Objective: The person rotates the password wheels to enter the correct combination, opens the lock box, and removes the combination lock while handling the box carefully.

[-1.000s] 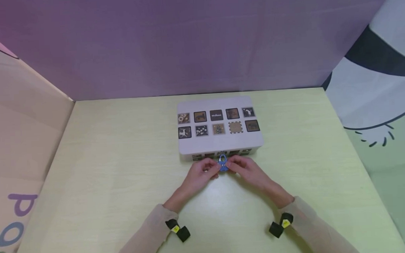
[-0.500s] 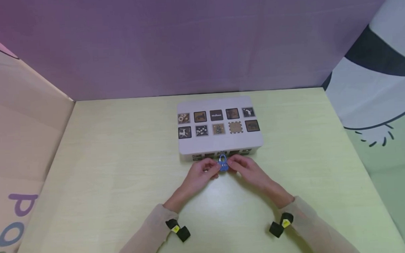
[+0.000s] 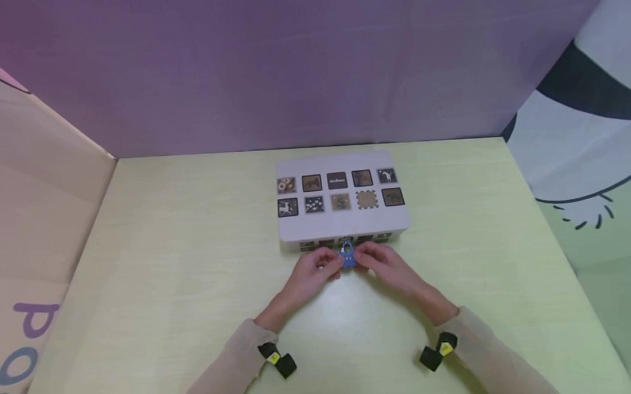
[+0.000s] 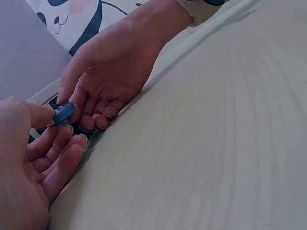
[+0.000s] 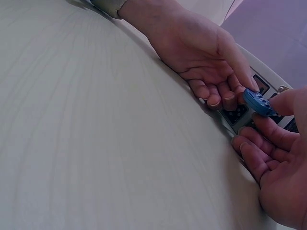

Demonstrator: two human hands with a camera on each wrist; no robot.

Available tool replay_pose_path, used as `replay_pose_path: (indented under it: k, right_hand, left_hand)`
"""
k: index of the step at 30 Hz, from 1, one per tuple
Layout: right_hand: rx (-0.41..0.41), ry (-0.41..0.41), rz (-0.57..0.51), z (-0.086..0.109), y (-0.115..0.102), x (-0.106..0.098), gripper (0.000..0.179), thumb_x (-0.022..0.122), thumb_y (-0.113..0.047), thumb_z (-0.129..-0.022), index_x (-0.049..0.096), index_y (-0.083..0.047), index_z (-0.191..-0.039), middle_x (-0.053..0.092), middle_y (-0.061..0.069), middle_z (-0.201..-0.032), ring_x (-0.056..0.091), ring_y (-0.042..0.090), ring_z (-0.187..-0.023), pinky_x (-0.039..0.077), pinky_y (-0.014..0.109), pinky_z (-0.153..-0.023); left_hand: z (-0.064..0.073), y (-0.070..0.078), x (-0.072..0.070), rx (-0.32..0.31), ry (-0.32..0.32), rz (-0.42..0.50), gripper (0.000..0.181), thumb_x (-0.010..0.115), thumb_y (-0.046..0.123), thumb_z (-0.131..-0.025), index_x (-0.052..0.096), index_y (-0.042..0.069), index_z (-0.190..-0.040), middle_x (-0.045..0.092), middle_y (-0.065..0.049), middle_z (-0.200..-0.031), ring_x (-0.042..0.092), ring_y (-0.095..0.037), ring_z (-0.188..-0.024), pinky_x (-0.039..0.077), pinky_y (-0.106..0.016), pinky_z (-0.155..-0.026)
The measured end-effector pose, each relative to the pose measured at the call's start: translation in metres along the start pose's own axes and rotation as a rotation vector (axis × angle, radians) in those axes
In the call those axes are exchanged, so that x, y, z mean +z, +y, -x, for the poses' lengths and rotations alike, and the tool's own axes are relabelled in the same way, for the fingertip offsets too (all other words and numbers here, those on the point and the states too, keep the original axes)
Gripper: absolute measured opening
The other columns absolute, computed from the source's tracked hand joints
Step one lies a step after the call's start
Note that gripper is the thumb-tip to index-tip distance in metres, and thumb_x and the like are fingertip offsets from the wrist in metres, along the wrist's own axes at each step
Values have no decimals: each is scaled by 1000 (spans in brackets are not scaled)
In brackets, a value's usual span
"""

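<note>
Far left: one pale panel [image 3: 49, 189], bears three coloured characters. Next, one beige left sleeve [image 3: 222, 362] with one black-and-yellow left wrist unit [image 3: 286, 365]. Left hand [image 3: 309, 274]: pinches left edge of the one blue padlock [image 3: 348, 259] between thumb and fingers. Centre, padlock: sits between two hands, at middle of front face of one white box [image 3: 342, 221], with shackle toward box; cannot tell whether latched. Box: rests on desk [image 3: 191, 236], shows ten squares on top, two rows of five; further squares on front, partly hidden, uncounted. Behind: one purple backdrop [image 3: 269, 71]. Right hand [image 3: 393, 271]: pinches padlock's right edge, thumb and finger. Next, one right sleeve [image 3: 501, 356], one right wrist unit [image 3: 431, 358]. Far right: one printed panel [image 3: 596, 158].
</note>
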State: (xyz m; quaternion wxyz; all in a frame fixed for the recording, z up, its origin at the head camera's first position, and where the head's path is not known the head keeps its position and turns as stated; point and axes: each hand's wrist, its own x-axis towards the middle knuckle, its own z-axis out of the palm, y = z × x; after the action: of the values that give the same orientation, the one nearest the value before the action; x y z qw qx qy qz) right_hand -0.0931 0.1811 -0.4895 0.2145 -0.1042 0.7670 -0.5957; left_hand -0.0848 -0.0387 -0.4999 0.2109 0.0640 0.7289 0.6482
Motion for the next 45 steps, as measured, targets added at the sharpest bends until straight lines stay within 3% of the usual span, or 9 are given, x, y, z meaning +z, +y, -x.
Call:
replay_pose_path:
  k: [12, 45]
  right_hand:
    - [2, -12, 4, 0, -4, 1, 26, 59, -14, -103, 63, 8, -115, 69, 15, -107, 63, 20, -100, 54, 26, -92]
    - [-12, 16, 51, -1, 2, 1, 26, 52, -13, -107, 64, 9, -114, 69, 14, -106, 63, 17, -98, 54, 27, -91]
  left_hand:
    - [0, -1, 0, 1, 4, -1, 24, 63, 22, -103, 67, 0, -110, 72, -13, -96, 66, -15, -84, 60, -32, -82]
    - [-1, -3, 0, 21, 1, -11, 25, 64, 22, -103, 67, -1, -111, 72, -13, -97, 67, -16, -86, 61, -31, -82]
